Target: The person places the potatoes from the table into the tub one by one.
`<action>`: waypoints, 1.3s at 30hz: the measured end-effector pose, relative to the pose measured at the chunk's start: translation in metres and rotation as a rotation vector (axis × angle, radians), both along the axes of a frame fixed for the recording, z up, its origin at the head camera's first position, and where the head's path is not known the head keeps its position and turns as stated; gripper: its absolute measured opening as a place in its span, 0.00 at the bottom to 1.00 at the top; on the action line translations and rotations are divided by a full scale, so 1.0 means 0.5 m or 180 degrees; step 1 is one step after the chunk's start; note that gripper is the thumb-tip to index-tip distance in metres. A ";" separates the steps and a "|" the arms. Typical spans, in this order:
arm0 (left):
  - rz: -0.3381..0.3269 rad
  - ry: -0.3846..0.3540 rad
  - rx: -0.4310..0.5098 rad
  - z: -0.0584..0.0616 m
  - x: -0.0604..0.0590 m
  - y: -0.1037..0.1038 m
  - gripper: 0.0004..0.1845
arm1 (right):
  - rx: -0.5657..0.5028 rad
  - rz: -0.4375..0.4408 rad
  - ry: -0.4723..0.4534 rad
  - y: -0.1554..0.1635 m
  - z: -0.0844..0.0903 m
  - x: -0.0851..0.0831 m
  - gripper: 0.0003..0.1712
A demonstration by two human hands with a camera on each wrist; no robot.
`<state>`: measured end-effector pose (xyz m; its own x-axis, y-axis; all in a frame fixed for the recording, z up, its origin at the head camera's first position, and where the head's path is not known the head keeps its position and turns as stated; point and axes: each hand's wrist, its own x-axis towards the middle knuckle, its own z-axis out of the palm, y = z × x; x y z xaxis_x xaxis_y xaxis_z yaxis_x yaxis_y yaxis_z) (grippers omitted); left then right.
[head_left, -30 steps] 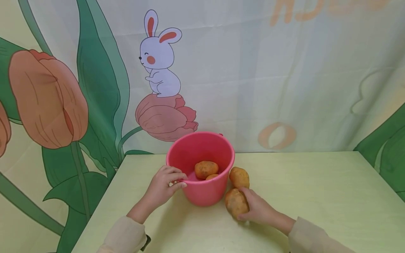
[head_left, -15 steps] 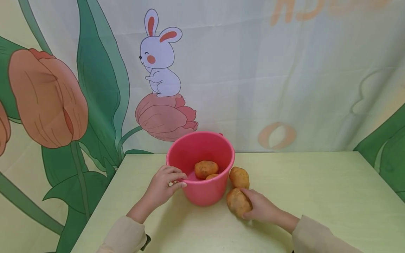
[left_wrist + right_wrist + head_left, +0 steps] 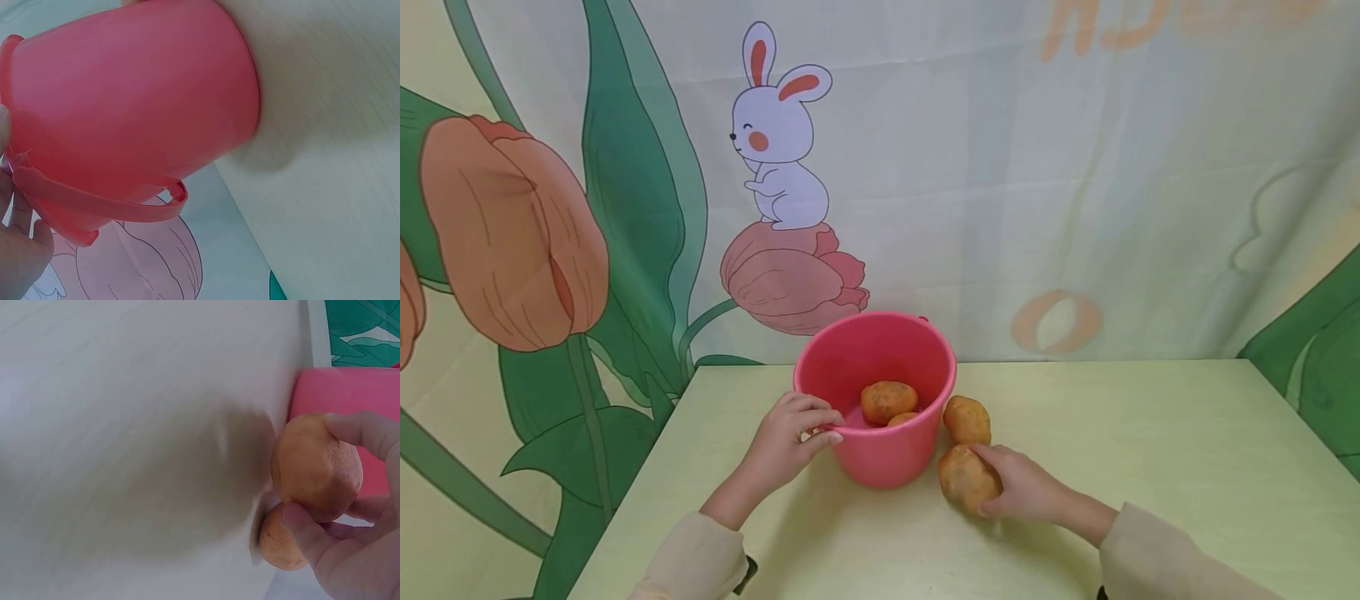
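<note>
A pink bucket [image 3: 887, 457] stands on the table, its mouth toward me. Inside it lies a potato [image 3: 889, 402], with part of a second one showing behind the near rim. My left hand [image 3: 792, 442] grips the bucket's rim at the left, thumb outside; the bucket's handle [image 3: 106, 203] hangs along its side in the left wrist view. My right hand [image 3: 1026, 487] holds a potato [image 3: 967, 479] between thumb and fingers, just right of the bucket. Right behind that one, another potato [image 3: 967, 420] rests on the table beside the bucket wall.
The pale table [image 3: 1150, 450] stretches out to the right and toward me. A cloth backdrop [image 3: 1000, 183] printed with a rabbit and tulips hangs along its far edge, close behind the bucket.
My right hand has shifted slightly right and turned the potato a little in its grip. The left hand and the bucket have stayed in place.
</note>
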<state>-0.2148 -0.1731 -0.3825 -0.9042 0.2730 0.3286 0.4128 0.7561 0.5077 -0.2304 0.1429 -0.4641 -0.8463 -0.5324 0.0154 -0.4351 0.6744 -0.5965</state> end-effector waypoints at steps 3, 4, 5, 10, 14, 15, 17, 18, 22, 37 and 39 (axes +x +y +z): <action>0.0007 -0.0007 0.0009 0.000 0.000 0.000 0.14 | -0.0004 0.0045 0.0006 0.002 0.011 -0.002 0.44; 0.0007 -0.0006 0.0007 0.000 -0.001 0.000 0.14 | -0.0006 0.0052 0.0015 0.002 0.014 -0.002 0.44; 0.0008 -0.0007 0.0008 0.000 -0.001 0.000 0.14 | -0.0009 0.0052 0.0011 0.002 0.017 -0.003 0.44; 0.0002 0.0006 -0.0009 0.000 -0.003 0.000 0.14 | 0.0024 0.0064 0.0019 0.003 0.025 -0.005 0.43; 0.0009 0.0013 -0.0014 0.000 -0.004 0.001 0.14 | 0.0060 0.0098 0.0070 0.004 0.031 -0.007 0.43; 0.0019 -0.0003 -0.0012 0.000 -0.005 0.001 0.14 | 0.0070 0.0110 0.0088 0.005 0.034 -0.008 0.43; 0.0038 -0.0041 0.0000 -0.001 -0.006 0.002 0.14 | 0.0085 0.0131 0.0094 0.005 0.040 -0.009 0.43; 0.0043 -0.0060 0.0007 -0.001 -0.006 0.002 0.14 | 0.0092 0.0148 0.0096 0.005 0.043 -0.009 0.43; 0.0055 -0.0098 0.0014 -0.003 -0.007 0.003 0.14 | 0.0115 0.0183 0.0057 0.007 0.057 -0.012 0.43; 0.0098 -0.0117 0.0019 -0.005 -0.005 0.004 0.14 | 0.0100 0.0530 0.0161 0.023 0.100 -0.033 0.41; 0.0110 -0.0126 0.0036 -0.006 -0.005 0.004 0.14 | 0.0130 0.0556 0.0163 0.022 0.106 -0.035 0.41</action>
<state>-0.2173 -0.1713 -0.3853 -0.9253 0.2379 0.2952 0.3660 0.7637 0.5318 -0.2480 0.1540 -0.4113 -0.7397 -0.6722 0.0314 -0.5768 0.6093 -0.5441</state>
